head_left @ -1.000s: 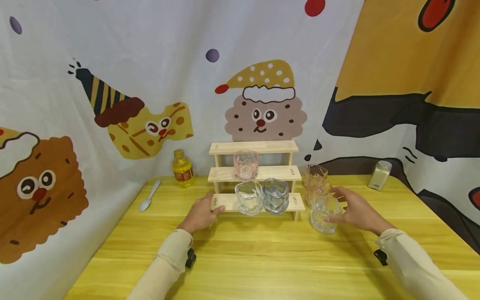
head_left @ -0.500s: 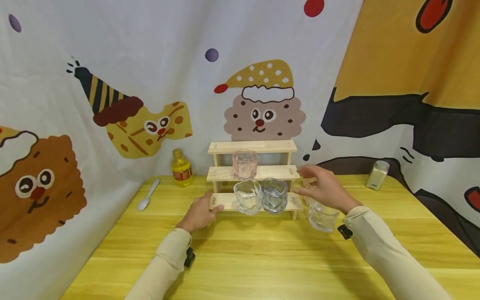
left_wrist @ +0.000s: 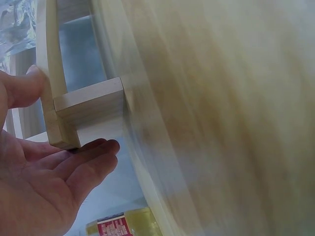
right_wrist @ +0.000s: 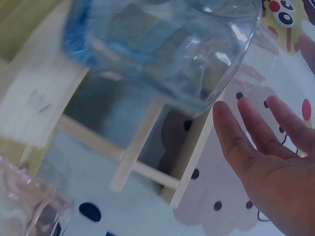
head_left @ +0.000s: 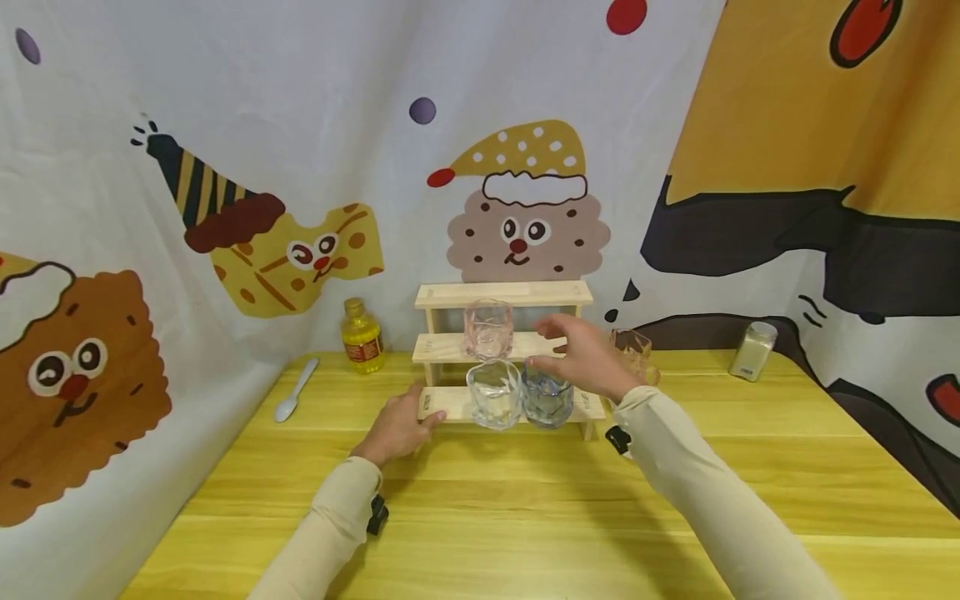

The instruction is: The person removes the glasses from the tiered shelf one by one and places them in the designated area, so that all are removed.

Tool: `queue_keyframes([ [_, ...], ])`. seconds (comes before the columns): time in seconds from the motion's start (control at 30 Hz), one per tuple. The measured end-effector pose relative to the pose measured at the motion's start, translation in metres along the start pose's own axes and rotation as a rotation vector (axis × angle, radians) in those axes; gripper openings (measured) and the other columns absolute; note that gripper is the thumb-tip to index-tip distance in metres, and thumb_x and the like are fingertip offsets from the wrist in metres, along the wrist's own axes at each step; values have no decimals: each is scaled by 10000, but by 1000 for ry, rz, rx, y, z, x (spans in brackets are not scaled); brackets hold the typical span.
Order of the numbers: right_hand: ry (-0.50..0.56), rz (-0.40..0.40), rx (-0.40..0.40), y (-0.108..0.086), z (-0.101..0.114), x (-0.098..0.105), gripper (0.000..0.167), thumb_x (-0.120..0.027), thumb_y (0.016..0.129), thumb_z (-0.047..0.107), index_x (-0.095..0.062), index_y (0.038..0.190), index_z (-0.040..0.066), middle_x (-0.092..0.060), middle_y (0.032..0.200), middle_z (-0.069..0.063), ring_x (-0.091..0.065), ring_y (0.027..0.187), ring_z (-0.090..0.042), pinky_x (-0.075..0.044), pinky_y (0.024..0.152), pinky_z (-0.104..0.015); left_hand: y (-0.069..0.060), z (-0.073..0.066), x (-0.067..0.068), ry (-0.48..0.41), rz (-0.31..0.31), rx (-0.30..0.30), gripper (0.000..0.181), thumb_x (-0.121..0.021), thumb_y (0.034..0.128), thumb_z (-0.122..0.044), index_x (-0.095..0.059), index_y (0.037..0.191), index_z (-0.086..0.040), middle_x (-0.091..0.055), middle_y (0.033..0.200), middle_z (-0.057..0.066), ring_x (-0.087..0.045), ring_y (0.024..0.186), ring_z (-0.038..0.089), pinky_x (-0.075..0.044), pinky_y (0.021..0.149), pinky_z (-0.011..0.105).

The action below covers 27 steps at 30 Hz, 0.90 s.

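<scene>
Blue glass [right_wrist: 162, 54] — seemingly beside right fingertips [right_wrist: 222, 114]

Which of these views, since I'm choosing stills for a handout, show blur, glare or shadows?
Right wrist view: white glints on the blue-tinted glass, its left edge blurred; left wrist view: the table has soft, smeary grain; head view: fairly crisp, a soft shadow beside the right sleeve.

A white, softly creased cloth [head_left: 285, 75] fills the upper frame, printed with a brown biscuit figure [head_left: 82, 417] at lower left and an orange-and-black shape [head_left: 787, 158] at upper right. A yellowish wood-grain tabletop [head_left: 495, 525] spans the bottom.
</scene>
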State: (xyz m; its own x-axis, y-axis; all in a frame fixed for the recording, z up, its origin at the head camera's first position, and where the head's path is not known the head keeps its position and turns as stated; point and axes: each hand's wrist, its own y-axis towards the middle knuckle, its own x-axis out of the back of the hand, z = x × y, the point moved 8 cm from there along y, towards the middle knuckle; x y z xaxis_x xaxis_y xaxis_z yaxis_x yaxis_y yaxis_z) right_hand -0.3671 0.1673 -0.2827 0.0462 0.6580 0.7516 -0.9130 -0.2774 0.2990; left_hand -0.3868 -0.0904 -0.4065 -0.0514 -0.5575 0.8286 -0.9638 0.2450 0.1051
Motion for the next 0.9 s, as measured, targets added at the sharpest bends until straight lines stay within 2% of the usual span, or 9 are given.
queue_keyframes([
  [0.33, 80, 21, -112, 40, 13, -22, 800, -777, 889, 290, -346, 1528, 76, -495, 1474, -212, -515, 1346, -390, -503, 1058, -525, -1, -2, 1, -1, -3, -17, 691, -644, 987, -333, -383, 1479, 75, -574, 1368, 336, -594, 1243, 462, -493, 1059, 548],
  [0.47, 130, 28, -170, 53, 14, -33, 900, -783, 878, 331, -263, 1572, 88, -491, 1468, -218, -567, 1248, -371, -515, 1010, -512, -1, -3, 1, 3, -4, -18, 694, -645, 986, -338, -383, 1481, 73, -582, 1354, 341, -601, 1232, 462, -499, 1048, 547],
  [0.6, 163, 10, -221, 63, 13, -40, 926, -788, 869, 322, -242, 1575, 76, -540, 1393, -221, -606, 1143, -351, -537, 956, -483, 0, -3, 1, 4, -10, -17, 698, -644, 986, -344, -379, 1489, 62, -581, 1361, 334, -604, 1232, 454, -504, 1042, 546],
  [0.9, 250, 5, -291, 73, 8, -55, 944, -820, 837, 227, -242, 1571, 88, -500, 1449, -189, -582, 1214, -371, -547, 986, -456, 1, -2, -1, 11, -11, -17, 682, -654, 981, -337, -402, 1472, 63, -623, 1303, 316, -645, 1169, 420, -537, 985, 526],
])
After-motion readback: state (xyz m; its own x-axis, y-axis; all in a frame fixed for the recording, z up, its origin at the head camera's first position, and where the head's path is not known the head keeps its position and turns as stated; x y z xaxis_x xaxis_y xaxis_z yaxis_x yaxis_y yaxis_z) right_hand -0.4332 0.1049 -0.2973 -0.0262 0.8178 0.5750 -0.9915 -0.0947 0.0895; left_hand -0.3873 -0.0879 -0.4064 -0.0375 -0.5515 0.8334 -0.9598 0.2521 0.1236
